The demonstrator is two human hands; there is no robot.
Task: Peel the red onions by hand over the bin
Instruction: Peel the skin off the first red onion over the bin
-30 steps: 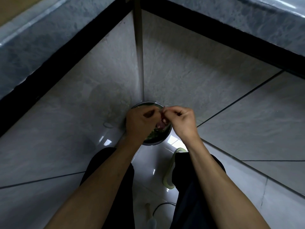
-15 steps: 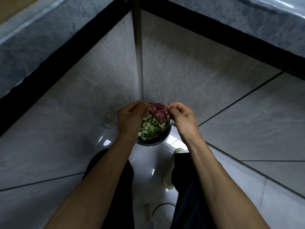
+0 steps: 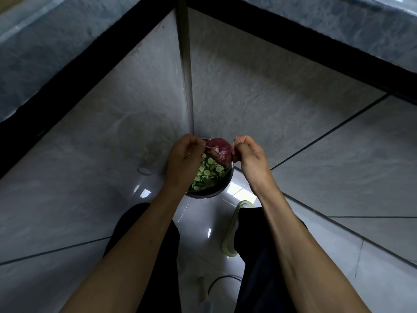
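Floor: large pale grey glossy tiles with dark grout lines; bright window reflections show on the tiles near the bin. The camera looks steeply down into a corner where two grey marbled panels meet at a vertical seam. Above each panel runs a black band, and above that a blue-grey veined stone counter edge, one on the left and one on the right.

Bin: a round dark container standing on the floor in the corner, directly below the hands. It holds green and white vegetable slices.

Red onion: held in the air over the far side of the bin, between the two hands. Its skin is dark purple-red, with loose skin pulled outward on both sides.

Left hand: fingers curled, pinching the onion's left side with a thin strip of skin at the fingertips.

Right hand: fingers curled, pinching a pale pink flap of onion skin at the right of the bulb.

Both forearms are bare. The person wears dark trousers; a pale green slipper shows beside the right leg. A dark cord lies on the floor between the legs.
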